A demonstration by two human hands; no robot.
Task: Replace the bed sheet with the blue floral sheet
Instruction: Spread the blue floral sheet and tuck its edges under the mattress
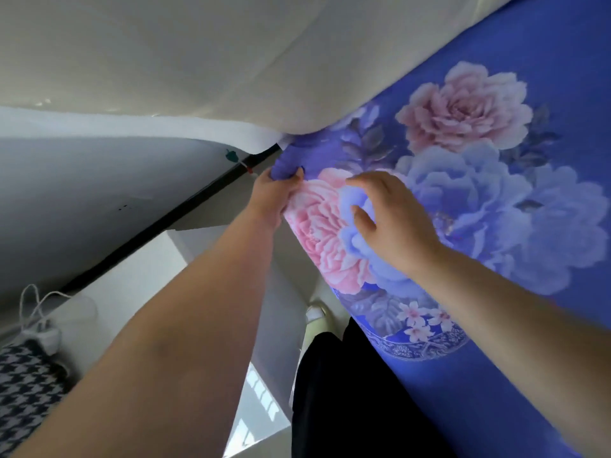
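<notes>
Two hands worked the corner of the blue floral sheet [496, 180].
Your left hand [272, 196] pinched a bunched fold of its corner, probably to tuck it beneath the white bedding [165, 61] just above your knuckles; to its right, your right hand [393, 219] lay flat with relaxed fingers on the printed flowers, apparently pinning the cloth while you pulled.
</notes>
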